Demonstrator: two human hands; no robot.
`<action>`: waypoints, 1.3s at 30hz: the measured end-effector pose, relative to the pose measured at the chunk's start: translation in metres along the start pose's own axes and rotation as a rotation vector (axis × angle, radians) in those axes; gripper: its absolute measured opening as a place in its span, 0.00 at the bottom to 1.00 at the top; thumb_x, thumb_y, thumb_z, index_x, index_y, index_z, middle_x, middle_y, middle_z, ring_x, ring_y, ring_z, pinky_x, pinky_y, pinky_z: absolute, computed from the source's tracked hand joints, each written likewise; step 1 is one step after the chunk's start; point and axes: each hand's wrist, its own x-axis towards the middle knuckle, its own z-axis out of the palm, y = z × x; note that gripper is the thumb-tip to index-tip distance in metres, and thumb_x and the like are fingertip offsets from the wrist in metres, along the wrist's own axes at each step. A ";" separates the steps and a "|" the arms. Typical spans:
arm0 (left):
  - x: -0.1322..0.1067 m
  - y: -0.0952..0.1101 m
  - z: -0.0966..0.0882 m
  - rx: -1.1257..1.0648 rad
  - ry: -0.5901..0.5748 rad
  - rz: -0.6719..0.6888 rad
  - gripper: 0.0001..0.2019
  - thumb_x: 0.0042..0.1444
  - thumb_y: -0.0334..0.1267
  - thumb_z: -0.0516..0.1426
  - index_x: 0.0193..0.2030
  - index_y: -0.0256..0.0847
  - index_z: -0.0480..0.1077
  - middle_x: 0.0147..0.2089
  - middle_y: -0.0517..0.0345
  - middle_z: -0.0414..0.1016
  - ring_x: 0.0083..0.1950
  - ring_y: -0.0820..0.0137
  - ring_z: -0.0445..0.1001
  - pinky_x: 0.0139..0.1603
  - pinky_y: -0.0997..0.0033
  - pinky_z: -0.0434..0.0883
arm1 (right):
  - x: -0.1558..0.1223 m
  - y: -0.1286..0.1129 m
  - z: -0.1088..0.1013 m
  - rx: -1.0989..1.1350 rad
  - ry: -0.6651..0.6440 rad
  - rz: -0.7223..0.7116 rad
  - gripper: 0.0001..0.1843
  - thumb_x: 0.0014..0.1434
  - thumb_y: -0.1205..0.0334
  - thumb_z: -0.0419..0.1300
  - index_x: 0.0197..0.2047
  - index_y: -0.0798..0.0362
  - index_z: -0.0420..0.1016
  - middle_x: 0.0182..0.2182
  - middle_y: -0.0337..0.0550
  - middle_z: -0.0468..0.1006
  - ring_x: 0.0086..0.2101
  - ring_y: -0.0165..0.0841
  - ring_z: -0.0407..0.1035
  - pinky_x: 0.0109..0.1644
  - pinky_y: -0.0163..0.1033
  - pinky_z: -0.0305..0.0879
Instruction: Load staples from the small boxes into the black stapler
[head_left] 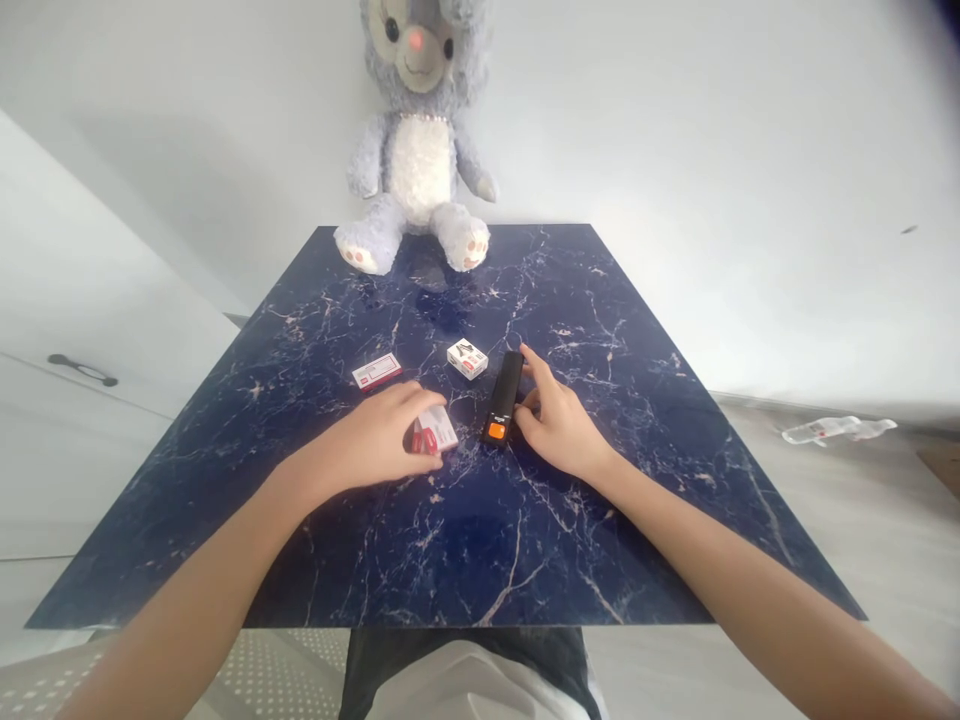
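Observation:
My left hand (386,435) curls around a small white and red box (439,430), thumb on its near side and fingers over its far side. A black stapler (504,395) with an orange patch at its near end lies lengthwise on the table. Along its right side, my right hand (559,420) has its index fingertip by the far end and its thumb against the edge; the other fingers are partly hidden. Beyond my left hand lies a flat white and red box (377,372). Left of the stapler's far end is a small white box (467,359) with a printed picture.
The dark blue marbled table (465,560) stands against a white wall. A large grey-purple plush toy (421,165) sits at its far edge. To the left is a white cabinet with a dark handle (82,370). Clear plastic packaging (836,430) lies on the floor at right.

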 end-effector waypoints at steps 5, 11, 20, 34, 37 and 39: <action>0.011 -0.002 0.010 -0.018 0.112 0.039 0.32 0.53 0.48 0.67 0.65 0.48 0.67 0.65 0.48 0.68 0.64 0.51 0.69 0.64 0.52 0.68 | -0.004 -0.008 0.000 0.135 -0.043 -0.068 0.46 0.58 0.67 0.53 0.77 0.49 0.42 0.66 0.56 0.67 0.50 0.43 0.77 0.52 0.53 0.78; 0.015 0.016 0.035 -0.130 0.157 0.042 0.41 0.52 0.43 0.68 0.71 0.53 0.58 0.64 0.48 0.70 0.63 0.50 0.69 0.61 0.48 0.69 | -0.008 -0.017 -0.002 0.249 -0.180 -0.141 0.45 0.58 0.68 0.54 0.76 0.48 0.45 0.68 0.52 0.64 0.61 0.46 0.68 0.58 0.55 0.76; 0.011 0.015 0.030 -0.104 0.115 0.055 0.41 0.53 0.43 0.68 0.72 0.53 0.57 0.63 0.50 0.70 0.62 0.50 0.69 0.59 0.50 0.69 | -0.010 -0.014 0.000 0.230 -0.178 -0.207 0.41 0.58 0.68 0.56 0.74 0.47 0.53 0.69 0.48 0.62 0.59 0.44 0.70 0.61 0.55 0.74; 0.016 0.003 0.027 -0.024 0.128 0.200 0.48 0.54 0.54 0.66 0.76 0.51 0.48 0.70 0.47 0.63 0.69 0.46 0.60 0.66 0.43 0.63 | -0.010 -0.012 0.000 0.249 -0.200 -0.247 0.43 0.57 0.71 0.56 0.74 0.44 0.52 0.69 0.49 0.61 0.60 0.46 0.67 0.59 0.57 0.75; 0.016 -0.017 0.014 0.178 0.290 0.104 0.38 0.64 0.55 0.56 0.76 0.49 0.49 0.75 0.48 0.54 0.74 0.44 0.51 0.73 0.36 0.51 | -0.010 -0.010 0.001 0.217 -0.194 -0.264 0.41 0.59 0.71 0.56 0.74 0.44 0.51 0.69 0.50 0.60 0.60 0.46 0.68 0.58 0.57 0.76; 0.016 -0.035 0.005 0.297 0.387 -0.056 0.32 0.67 0.52 0.53 0.74 0.47 0.56 0.76 0.45 0.54 0.74 0.42 0.50 0.71 0.33 0.51 | -0.010 -0.011 0.000 0.199 -0.197 -0.276 0.40 0.61 0.70 0.55 0.74 0.43 0.51 0.69 0.50 0.59 0.60 0.47 0.67 0.58 0.57 0.76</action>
